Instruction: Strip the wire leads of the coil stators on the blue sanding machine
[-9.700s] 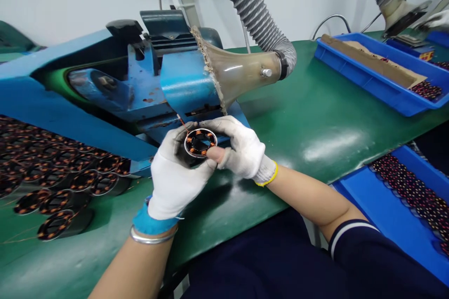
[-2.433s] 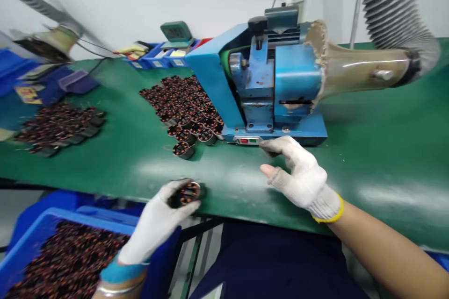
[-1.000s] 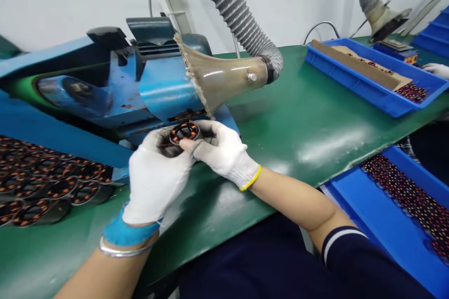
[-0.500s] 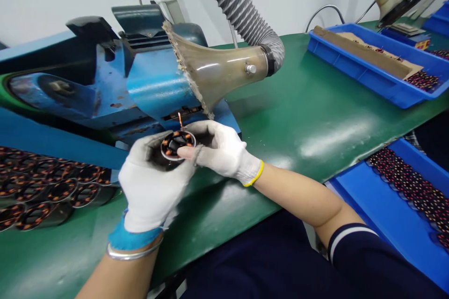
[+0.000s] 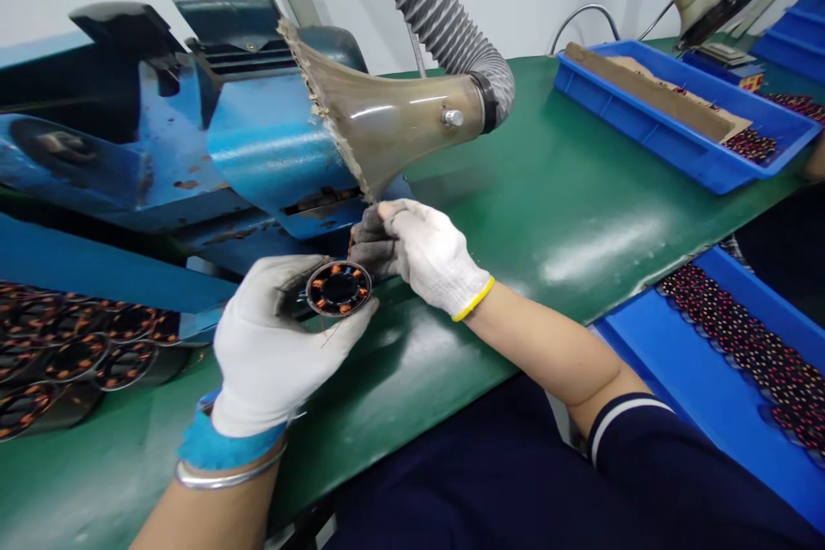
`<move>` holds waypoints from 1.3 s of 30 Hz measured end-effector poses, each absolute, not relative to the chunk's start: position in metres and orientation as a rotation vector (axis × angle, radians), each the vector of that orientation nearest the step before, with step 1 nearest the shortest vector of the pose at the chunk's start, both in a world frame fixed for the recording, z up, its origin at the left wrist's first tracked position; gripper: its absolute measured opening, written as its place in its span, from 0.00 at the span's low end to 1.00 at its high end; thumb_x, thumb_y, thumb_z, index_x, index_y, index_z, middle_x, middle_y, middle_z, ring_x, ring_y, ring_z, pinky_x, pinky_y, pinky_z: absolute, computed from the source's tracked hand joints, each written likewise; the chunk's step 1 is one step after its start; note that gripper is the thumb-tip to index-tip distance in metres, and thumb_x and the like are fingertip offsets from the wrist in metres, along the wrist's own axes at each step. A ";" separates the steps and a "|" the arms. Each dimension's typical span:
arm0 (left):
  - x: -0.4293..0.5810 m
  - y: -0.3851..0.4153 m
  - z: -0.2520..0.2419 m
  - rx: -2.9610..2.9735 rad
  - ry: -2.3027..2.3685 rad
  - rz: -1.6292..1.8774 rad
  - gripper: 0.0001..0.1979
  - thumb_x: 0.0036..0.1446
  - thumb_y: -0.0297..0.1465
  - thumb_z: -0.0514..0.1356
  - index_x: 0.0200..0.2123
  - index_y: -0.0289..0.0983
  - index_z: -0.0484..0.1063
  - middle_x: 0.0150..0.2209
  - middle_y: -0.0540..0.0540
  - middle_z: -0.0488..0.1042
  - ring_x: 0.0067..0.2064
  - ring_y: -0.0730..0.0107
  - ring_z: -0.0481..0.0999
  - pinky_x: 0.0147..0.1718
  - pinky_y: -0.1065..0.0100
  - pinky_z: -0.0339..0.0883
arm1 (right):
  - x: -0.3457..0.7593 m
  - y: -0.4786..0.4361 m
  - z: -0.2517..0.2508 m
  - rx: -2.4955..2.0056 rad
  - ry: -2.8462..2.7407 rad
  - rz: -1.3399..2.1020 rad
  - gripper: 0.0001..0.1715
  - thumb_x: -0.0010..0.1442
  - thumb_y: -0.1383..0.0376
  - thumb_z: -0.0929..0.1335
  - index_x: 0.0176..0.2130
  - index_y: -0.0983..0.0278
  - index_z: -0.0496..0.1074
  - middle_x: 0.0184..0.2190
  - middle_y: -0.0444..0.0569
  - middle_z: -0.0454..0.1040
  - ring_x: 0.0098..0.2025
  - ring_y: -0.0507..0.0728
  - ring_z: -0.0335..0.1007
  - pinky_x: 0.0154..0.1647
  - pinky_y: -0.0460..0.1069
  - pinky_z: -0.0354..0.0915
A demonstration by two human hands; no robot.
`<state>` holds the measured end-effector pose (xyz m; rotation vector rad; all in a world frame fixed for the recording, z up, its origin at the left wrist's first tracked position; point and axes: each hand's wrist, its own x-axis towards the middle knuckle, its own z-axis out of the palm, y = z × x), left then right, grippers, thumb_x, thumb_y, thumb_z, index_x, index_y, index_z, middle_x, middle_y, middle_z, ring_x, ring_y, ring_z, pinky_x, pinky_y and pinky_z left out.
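My left hand (image 5: 284, 339), in a white glove with greyed fingertips, is closed around a motor stator (image 5: 339, 289). This round part has a metal rim, a black core and orange copper windings, and its open face is turned up toward me. Thin loose wires hang at its lower edge. A reddish copper wire (image 5: 350, 247) stands up from the far rim. At that wire my right hand (image 5: 412, 251), also gloved, is pinched shut just beyond the stator; its fingertips partly hide what they grip. Close behind the hands is a blue belt machine (image 5: 271, 155).
A brownish suction hood (image 5: 400, 116) with a grey hose (image 5: 444, 9) covers the machine's end. More stators (image 5: 70, 357) are stacked at the left. Blue trays (image 5: 670, 133) of small wound parts stand at the right, one lower beside the green table (image 5: 516, 232).
My right hand has moved off the stator's face to the wire at its far rim. The stator has turned in my left hand and shifted slightly toward me. The view has swung a little.
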<state>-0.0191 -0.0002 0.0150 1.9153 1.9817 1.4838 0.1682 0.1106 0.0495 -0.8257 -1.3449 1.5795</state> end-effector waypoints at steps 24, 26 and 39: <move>0.005 0.041 0.046 1.450 2.226 1.636 0.29 0.47 0.52 0.71 0.47 0.39 0.86 0.45 0.36 0.93 0.48 0.41 0.95 0.55 0.41 0.93 | 0.157 0.103 0.052 -0.653 -1.297 1.800 0.35 0.55 0.55 0.98 0.52 0.61 0.89 0.54 0.52 0.96 0.64 0.71 0.95 0.71 0.60 0.92; 0.005 0.042 0.047 1.424 2.257 1.613 0.29 0.48 0.53 0.72 0.47 0.39 0.86 0.45 0.35 0.93 0.48 0.39 0.94 0.56 0.39 0.93 | 0.155 0.106 0.052 -0.645 -1.294 1.838 0.35 0.55 0.55 0.98 0.52 0.62 0.89 0.54 0.52 0.96 0.64 0.69 0.95 0.72 0.59 0.92; -0.011 0.017 -0.003 1.567 1.829 1.914 0.34 0.53 0.49 0.85 0.55 0.47 0.73 0.52 0.43 0.86 0.52 0.47 0.92 0.56 0.44 0.93 | 0.183 0.115 0.044 -0.316 -2.045 1.113 0.36 0.64 0.61 0.88 0.67 0.68 0.89 0.69 0.64 0.90 0.72 0.75 0.90 0.83 0.65 0.83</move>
